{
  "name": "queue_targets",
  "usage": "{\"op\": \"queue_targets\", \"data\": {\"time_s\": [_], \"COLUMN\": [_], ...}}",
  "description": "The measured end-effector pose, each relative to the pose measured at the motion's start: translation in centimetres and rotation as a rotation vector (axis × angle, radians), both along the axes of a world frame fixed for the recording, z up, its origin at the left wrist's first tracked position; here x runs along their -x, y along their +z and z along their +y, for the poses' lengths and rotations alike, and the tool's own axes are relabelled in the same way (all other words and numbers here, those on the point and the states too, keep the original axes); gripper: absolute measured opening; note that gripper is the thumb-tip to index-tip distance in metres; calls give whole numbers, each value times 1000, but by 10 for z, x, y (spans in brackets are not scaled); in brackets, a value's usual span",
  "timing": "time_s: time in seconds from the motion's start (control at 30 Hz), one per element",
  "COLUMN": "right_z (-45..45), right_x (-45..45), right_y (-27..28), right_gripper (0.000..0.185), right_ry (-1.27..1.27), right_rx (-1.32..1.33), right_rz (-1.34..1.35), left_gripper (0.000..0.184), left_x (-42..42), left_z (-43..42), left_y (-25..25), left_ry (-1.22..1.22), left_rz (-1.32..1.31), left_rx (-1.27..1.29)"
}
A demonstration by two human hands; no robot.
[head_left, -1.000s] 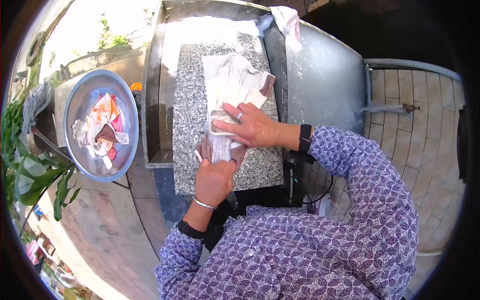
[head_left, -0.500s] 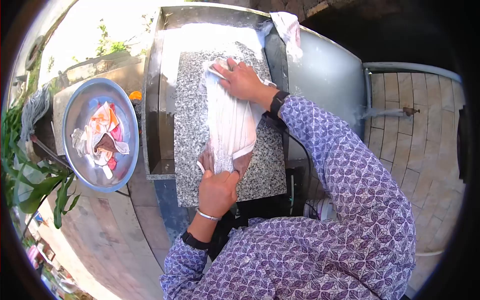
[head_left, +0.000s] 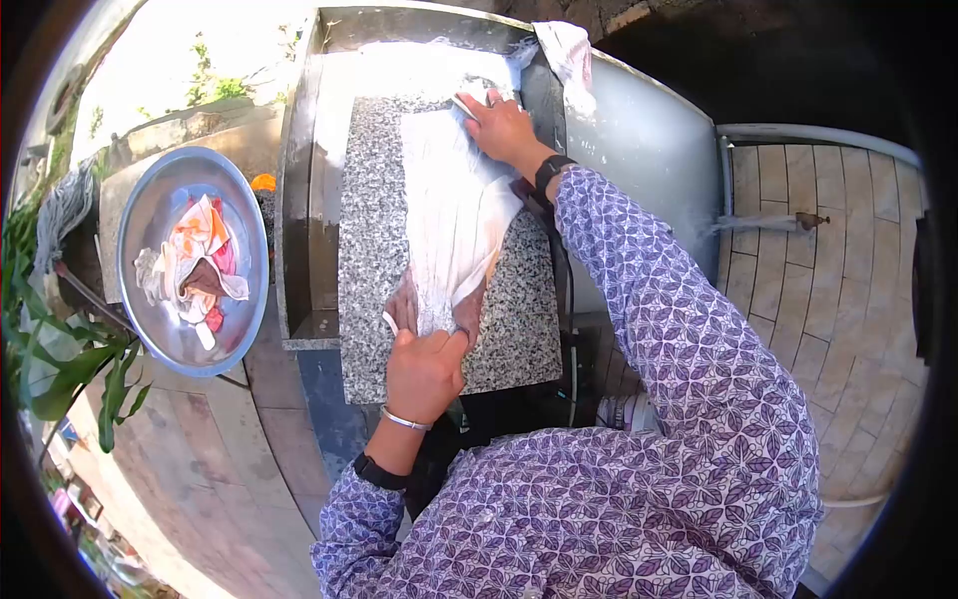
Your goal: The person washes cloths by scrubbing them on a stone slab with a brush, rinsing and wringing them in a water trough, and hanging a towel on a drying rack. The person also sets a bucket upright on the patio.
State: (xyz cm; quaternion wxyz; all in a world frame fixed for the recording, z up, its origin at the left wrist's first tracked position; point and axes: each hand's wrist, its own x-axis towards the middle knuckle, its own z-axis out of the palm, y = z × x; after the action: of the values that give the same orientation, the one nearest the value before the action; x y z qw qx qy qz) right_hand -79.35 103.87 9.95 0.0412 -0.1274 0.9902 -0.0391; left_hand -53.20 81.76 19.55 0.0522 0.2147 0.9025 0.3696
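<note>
A wet, whitish cloth [head_left: 439, 210] with brown corners lies stretched lengthwise over a speckled granite slab [head_left: 519, 339]. My left hand [head_left: 426, 371] is closed on its near end, bunching the fabric at the slab's lower part. Toward the far end, my right hand [head_left: 502, 130] has its fingers curled over a small pale-edged thing that I cannot make out, by the cloth's top right corner. White suds or glare cover part of the cloth.
To the left stands a metal basin [head_left: 135, 280] with several crumpled cloths [head_left: 205, 260]. A white rag [head_left: 566, 60] hangs over the trough's divider at the back. A tap [head_left: 810, 221] on the right and a leafy plant [head_left: 60, 379] on the left are nearby.
My right hand has moved away from me and slightly right, from on top of the cloth to its far end. My left hand keeps its grip on the near end.
</note>
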Motion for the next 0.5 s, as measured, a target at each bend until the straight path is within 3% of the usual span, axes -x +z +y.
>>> {"op": "queue_targets", "data": {"time_s": [0.1,0.13,0.17,0.2,0.3,0.33,0.37,0.4,0.5], "right_z": [-11,-18,-39,-39,-29,-25,-22,-15,-27], "right_x": [-16,-61,-107,-143,-113,-73,-30,-1,9], "right_y": [13,33,85,97,57,27,14,-4,13], "right_gripper": [53,56,57,51,58,55,51,49,48], "right_ry": [89,239,373,739,580,379,159,111,41], "right_rx": [100,246,204,253,288,194,83,30,-53], "right_rz": [-166,-150,-298,13,-100,30,-63,22,-209], "left_gripper": [8,9,10,10,11,11,11,11,11], "left_x": [0,2,3,0,3,5,3,2,0], "left_z": [-5,-4,-3,-4,-1,-1,-4,-4,-2], "left_y": [5,4,3,4,2,-1,-2,-1,3], "left_ry": [-29,-25,-15,-16,-24,-26,-30,-30,-26], "left_rz": [17,33,46,32,-6,0,0,-1,40], "left_rx": [33,21,11,9,11,28,50,62,29]}}
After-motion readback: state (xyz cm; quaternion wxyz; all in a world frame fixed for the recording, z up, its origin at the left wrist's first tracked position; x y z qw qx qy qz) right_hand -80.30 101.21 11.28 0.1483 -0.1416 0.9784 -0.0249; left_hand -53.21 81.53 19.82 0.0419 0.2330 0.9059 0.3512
